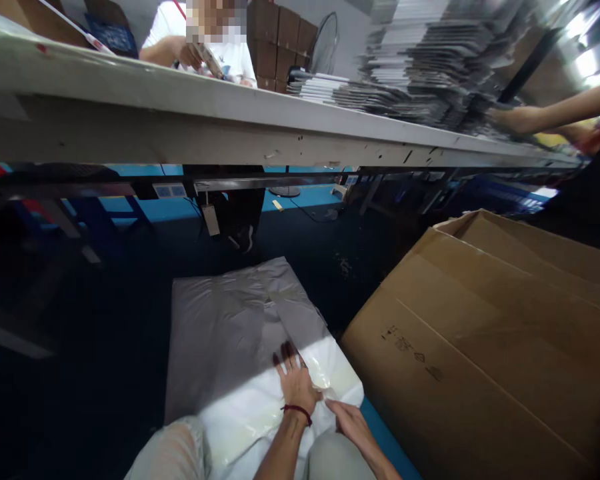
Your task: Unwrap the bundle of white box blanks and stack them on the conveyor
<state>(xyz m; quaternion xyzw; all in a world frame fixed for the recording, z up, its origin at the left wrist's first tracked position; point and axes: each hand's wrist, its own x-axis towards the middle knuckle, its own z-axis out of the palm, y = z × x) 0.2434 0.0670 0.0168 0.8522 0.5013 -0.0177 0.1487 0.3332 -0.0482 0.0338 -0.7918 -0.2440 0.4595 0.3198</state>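
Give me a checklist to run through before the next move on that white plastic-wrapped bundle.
1. Left hand flat on the plastic-wrapped bundle: ok.
2. Right hand pinching the wrap at the near edge: ok; firmness of grip cannot tell.
3. Bundle lying flat on the floor: ok.
4. Cardboard box close against the bundle's right side: not ok, little room there.
5. Co-worker's arm busy at the table, away from the bundle: ok.

Large cardboard box (pixel 485 347), long white table (pixel 230 127), stacked flat sheets (pixel 420 73), standing fan (pixel 324 43), co-worker's arm (pixel 545 115)
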